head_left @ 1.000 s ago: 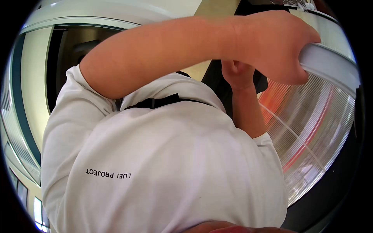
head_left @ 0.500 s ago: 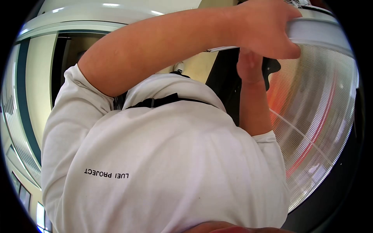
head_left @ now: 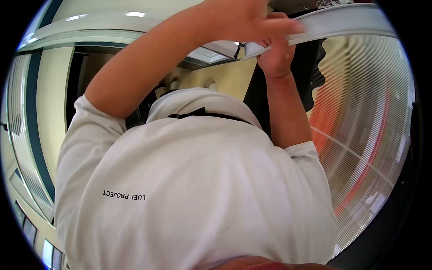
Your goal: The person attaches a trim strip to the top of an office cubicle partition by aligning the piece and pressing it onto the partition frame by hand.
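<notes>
A long white rail-like strip runs across the upper right, its narrow end reaching down to the left near dark metal-looking fittings. My right hand is closed around the strip near that end, seemingly with fingers above and thumb below. Over the same stretch of strip lies my left hand, back upward, with one finger stretched out to the right along it. The left hand's other fingers are partly hidden. Whether its stretched finger touches the strip cannot be made out.
A ribbed, see-through panel stands at my right, red shapes showing through. Black wavy-edged material lies beside my right forearm. White cords sit beyond the strip. Glass-like panels and a pale surface are at left; the floor shows below.
My left hand has moved left along the strip, from its right part to near its end. More of the strip and my right hand now show.
</notes>
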A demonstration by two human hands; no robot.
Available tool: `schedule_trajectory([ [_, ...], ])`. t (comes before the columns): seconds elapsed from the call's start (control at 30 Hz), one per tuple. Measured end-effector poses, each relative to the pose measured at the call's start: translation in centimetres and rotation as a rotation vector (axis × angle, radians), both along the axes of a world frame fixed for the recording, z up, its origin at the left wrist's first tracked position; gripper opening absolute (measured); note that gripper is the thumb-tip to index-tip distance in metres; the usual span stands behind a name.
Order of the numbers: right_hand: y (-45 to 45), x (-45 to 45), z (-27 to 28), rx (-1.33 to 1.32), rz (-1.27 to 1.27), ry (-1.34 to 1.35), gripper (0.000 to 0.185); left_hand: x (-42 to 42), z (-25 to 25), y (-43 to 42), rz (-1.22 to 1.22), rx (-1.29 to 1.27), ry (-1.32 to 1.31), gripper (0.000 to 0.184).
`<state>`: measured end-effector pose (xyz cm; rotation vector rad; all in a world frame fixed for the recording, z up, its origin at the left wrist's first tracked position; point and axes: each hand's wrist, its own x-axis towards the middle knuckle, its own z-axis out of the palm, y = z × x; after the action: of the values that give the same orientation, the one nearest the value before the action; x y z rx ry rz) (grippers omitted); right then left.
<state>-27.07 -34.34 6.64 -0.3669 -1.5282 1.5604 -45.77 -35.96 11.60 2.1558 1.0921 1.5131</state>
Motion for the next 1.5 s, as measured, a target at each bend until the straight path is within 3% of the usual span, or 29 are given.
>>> schedule_trajectory([
  [0.03, -0.3, -0.3, 0.2, -0.059, -0.065, -0.008, 0.01, -1.1, -1.4, -0.9, -0.055, -0.068, 0.068, 0.068],
  [0.1, -0.3, -0.7, 0.4, -0.121, -0.13, -0.015, 0.008, -1.2, -5.2, -3.2, 0.066, -0.071, 0.239, 0.047],
  [0.13, 0.0, -0.5, 0.4, -0.125, -0.055, -0.005, 0.01, -1.5, -6.1, -3.9, 0.066, -0.072, 0.241, 0.047],
  [0.2, 0.2, -0.6, 0.5, -0.105, 0.031, 0.007, 0.013, -1.8, -6.4, -5.1, 0.062, -0.23, 0.683, 0.053],
  [0.23, 0.1, -0.6, 0.6, -0.107, 0.031, 0.007, 0.013, -1.6, -5.9, -5.2, 0.062, -0.233, 0.684, 0.053],
  [0.3, -0.1, -0.6, 0.7, -0.098, 0.009, -0.004, 0.012, -0.8, -4.7, -4.8, 0.033, -0.579, 0.884, 0.053],
  [0.73, -0.6, -1.5, 0.7, -0.087, -0.186, -0.036, 0.009, -1.0, -4.8, -4.4, 0.027, -0.545, 0.86, 0.049],
  [1.1, 0.8, -2.0, 2.3, -0.403, -0.254, -0.059, 0.013, -0.6, -4.6, -4.1, 0.046, -0.534, 0.895, 0.045],
  [1.5, -0.7, -2.5, 1.7, -0.207, -0.354, -0.068, 0.013, -0.9, -4.5, -4.3, 0.039, -0.529, 0.878, 0.045],
])
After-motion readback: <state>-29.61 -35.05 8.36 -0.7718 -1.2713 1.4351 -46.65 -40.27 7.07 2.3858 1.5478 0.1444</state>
